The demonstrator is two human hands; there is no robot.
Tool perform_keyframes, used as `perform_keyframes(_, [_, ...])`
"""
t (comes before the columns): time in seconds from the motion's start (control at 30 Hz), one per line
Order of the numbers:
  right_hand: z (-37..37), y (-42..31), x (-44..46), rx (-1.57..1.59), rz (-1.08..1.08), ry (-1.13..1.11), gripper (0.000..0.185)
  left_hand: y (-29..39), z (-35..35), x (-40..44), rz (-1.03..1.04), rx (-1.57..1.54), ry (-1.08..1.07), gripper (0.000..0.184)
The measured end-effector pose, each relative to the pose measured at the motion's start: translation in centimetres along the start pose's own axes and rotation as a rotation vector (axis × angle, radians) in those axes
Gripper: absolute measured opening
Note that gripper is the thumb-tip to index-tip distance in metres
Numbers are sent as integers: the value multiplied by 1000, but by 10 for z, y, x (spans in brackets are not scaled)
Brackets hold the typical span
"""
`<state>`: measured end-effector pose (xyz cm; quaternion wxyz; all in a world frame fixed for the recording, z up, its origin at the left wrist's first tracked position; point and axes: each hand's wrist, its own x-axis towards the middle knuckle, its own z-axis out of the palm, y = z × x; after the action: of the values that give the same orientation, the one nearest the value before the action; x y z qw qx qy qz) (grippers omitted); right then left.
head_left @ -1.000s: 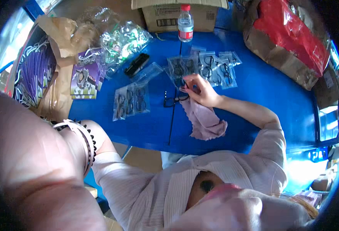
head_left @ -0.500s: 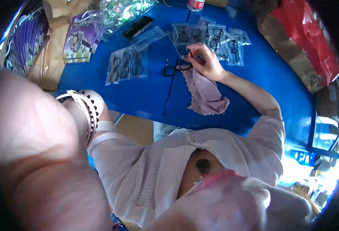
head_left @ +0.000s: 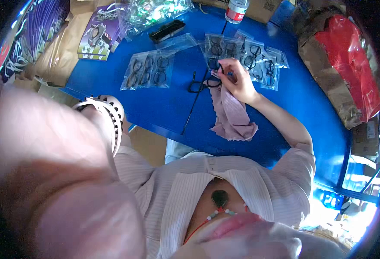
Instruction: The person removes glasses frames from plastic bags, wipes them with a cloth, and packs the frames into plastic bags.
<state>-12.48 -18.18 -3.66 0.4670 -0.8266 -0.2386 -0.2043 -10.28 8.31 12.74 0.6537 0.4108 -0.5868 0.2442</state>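
A pair of black-framed glasses hangs just over the blue table, its temple pinched in the closed thumb and fingers of my right hand. A pale pink cloth is partly under that hand and drapes down toward me; its top corner meets the fingers. Close to the camera, my left hand is raised, large and blurred. I cannot make out its fingers or anything in them. Nearby, clear bags of glasses lie left of my right hand, and more bagged glasses lie behind it.
A black case lies at the back beside shiny clear plastic wrapping. Purple printed packs stand at the left near brown paper. A bottle stands at the back; a brown bag with red plastic is at the right.
The whole view has shifted slightly, with table items appearing farther right. My right hand still grips the glasses. My left hand stays raised beside the camera.
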Motion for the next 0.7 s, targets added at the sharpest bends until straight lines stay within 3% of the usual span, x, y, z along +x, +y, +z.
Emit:
perform_keyframes(0.17, [5,-5,-7,17,124,-28,40,-3,-12,-6,-52,60,14,24])
perform_keyframes(0.43, [4,4,2,50,38,-5,40,-29,-39,20,19,143,-68,26])
perform_keyframes(0.63, [2,10,-1,64,74,-47,42,-35,-15,14,80,197,-46,27])
perform_keyframes(0.7, [2,12,1,50,33,-23,41,-66,10,-15,-162,242,32,20])
